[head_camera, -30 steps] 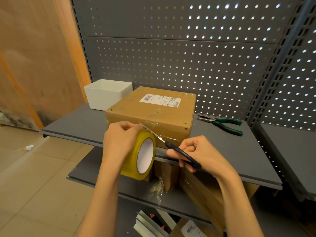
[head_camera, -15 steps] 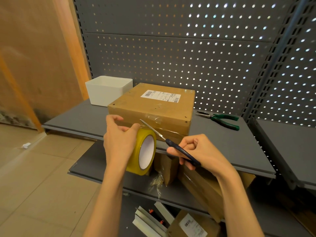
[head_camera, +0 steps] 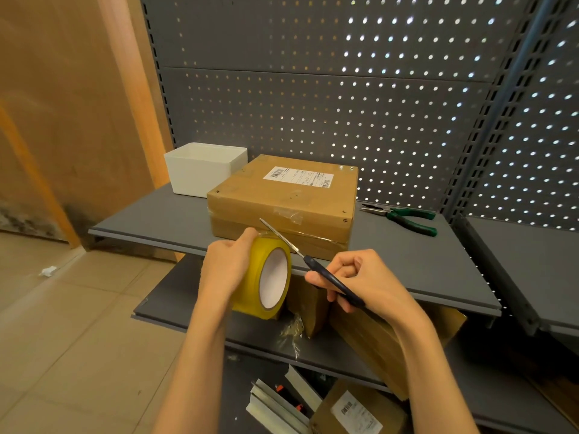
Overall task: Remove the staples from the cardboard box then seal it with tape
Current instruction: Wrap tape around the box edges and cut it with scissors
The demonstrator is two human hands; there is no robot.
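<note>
Left hand gripped yellow tape roll; right hand held scissors, blades at strip off roll. Cardboard box sat on shelf, tape already on front edge. Judgement: keep strip taut, snip near box, press end flat. Pliers lay right of box, white bin left; neither obstructed.

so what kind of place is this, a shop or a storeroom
Probably a storeroom or a shop's back area: grey metal shelving with a perforated back panel, a labelled cardboard box being taped, and more boxes on the shelf below.
</note>
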